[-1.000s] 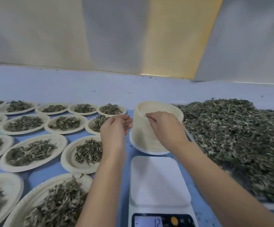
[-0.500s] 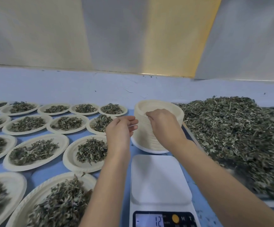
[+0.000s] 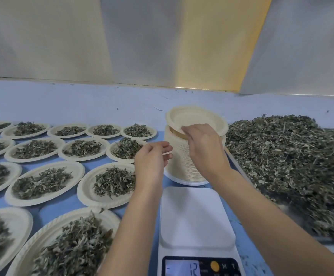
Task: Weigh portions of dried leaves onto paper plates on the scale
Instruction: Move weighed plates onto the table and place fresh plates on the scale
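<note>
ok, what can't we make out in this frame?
Head view only:
- scale display: cut by the bottom frame edge; unit marks too small to read.
- top plate: the right hand covers its grip, so whether it lifts one plate or several is unclear.
- left hand: contact with the stack unclear.
- leaf pile: blurred, cut by the right edge.

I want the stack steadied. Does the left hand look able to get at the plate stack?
Probably yes: the left hand is beside the plate stack, fingers nearly at its side, nothing between; the right hand only pinches the lifted top plate.
</note>
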Available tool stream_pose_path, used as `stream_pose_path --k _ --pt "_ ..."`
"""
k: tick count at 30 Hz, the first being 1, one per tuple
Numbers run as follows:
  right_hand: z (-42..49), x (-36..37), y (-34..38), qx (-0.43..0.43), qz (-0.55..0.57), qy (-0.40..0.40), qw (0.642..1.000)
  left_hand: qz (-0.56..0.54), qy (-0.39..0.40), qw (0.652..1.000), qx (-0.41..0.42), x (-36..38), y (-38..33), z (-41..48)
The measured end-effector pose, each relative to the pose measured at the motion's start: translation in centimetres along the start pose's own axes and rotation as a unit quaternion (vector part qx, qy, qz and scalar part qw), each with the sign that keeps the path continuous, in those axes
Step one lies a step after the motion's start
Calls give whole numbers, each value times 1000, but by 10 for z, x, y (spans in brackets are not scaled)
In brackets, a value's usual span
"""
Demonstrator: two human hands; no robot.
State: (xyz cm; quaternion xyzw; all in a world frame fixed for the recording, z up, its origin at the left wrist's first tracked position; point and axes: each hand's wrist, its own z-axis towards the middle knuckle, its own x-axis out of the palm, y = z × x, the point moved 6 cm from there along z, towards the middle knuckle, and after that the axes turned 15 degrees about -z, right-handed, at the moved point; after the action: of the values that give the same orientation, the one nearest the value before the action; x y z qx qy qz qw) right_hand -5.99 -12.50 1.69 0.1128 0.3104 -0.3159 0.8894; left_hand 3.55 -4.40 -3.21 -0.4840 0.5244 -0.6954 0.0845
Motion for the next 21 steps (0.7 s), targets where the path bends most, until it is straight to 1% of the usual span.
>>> stream_pose_path --k 5,8,10,12,13,14,15,17,19,20,21 --pt "-15 -24 29 -102 28 -80 991 -2 18 999 44 1 -5 2" --pt "-31 -30 37 -138 35 -92 986 -3 -14 997 74 -7 -12 5" --pt "-39 -30 37 -154 29 -89 984 27 -47 994 93 -15 -18 7" --pt "-45 -32 36 -158 45 -85 983 63 -56 992 97 -18 -23 5" --pt "-47 -36 33 -139 64 -94 984 75 -54 991 97 -18 -25 4" --pt "-48 -40 27 -100 84 -106 986 87 -49 990 100 -17 -28 2" --pt "-48 -44 18 -43 105 -115 987 102 -43 988 106 -16 -31 0" --pt "-49 -53 -8 104 134 -120 978 131 -26 984 116 -14 -38 -7" --pt "-52 -57 -38 252 179 -89 947 151 3 981 118 -11 -45 -13" --pt "-54 -56 -50 310 223 -63 922 161 24 980 112 -9 -47 -17" --pt "-58 -54 -59 347 271 -41 897 176 45 978 103 -7 -48 -20"
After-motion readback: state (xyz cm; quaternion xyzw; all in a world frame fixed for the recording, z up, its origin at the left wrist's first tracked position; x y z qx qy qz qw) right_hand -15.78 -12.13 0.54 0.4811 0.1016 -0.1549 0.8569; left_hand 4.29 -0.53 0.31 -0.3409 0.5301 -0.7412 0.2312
